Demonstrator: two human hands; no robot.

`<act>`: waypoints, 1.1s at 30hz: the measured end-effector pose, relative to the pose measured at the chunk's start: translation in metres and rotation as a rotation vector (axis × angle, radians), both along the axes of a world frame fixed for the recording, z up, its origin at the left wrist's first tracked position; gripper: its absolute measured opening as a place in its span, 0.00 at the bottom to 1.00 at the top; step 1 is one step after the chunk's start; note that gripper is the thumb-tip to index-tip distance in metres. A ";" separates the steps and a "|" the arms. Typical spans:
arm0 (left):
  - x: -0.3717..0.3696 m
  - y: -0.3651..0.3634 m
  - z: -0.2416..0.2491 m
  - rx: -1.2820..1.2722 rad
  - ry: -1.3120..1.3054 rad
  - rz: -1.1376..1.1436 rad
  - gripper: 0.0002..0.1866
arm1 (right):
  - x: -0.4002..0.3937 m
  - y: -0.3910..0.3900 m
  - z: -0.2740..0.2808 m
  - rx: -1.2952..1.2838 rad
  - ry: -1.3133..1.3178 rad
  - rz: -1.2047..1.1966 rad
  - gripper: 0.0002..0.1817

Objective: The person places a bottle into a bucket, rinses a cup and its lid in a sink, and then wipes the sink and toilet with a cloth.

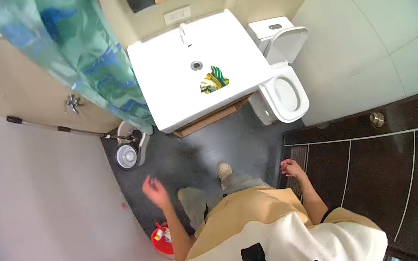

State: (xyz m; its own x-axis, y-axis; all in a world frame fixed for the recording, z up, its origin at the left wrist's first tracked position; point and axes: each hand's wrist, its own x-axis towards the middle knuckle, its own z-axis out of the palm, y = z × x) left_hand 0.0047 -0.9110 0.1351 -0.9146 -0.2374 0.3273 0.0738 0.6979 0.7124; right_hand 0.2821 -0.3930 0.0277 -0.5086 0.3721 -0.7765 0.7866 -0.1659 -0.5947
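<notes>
My left hand (156, 192) hangs in the air over the dark floor, slightly blurred, its fingers loosely bent with nothing seen in them. Below it stands a red bucket (158, 245) with a yellow-and-white bottle (159, 234) and other small items inside. My right hand (290, 167) is at my other side near the dark door, fingers relaxed and holding nothing visible. In front of me is a white washbasin (169, 93). A crumpled green, yellow and white patterned cloth or glove (213, 80) lies in it, nearer to me than the drain (196, 65); neither hand touches it.
Right of the basin is a toilet (287, 98) with its lid raised. A blue-green curtain (90, 50) hangs at left. A mop (65, 129) leans over its spin bucket (127, 156) on the floor. A dark door (376, 174) with a round knob (377, 119) is at right.
</notes>
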 end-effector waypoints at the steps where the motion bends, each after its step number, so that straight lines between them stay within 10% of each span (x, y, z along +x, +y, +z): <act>1: -0.035 0.059 0.047 0.157 -0.021 -0.108 0.17 | -0.015 0.013 0.004 0.007 0.083 -0.018 0.07; 5: -0.138 0.250 0.157 0.047 -0.041 -0.562 0.13 | -0.128 0.046 0.079 0.349 0.486 0.036 0.11; 10: -0.256 0.392 0.100 -0.144 0.142 -0.951 0.21 | -0.320 0.039 0.243 0.612 0.769 0.140 0.12; 14: -0.331 0.424 0.093 -0.584 -0.369 -1.127 0.15 | -0.438 0.037 0.236 0.836 0.794 0.366 0.19; 18: -0.361 0.408 0.161 -0.354 -0.080 -1.131 0.10 | -0.518 0.039 0.226 0.601 0.752 0.457 0.27; 22: -0.401 0.374 0.173 -0.041 -0.513 -0.896 0.12 | -0.607 0.071 0.260 0.805 0.962 0.418 0.25; 28: -0.446 0.331 0.082 0.424 -0.258 -0.352 0.12 | -0.782 0.072 0.304 0.840 0.509 0.617 0.33; 33: -0.458 0.357 0.138 0.673 -0.373 -0.401 0.13 | -0.822 0.096 0.268 0.916 0.648 0.804 0.24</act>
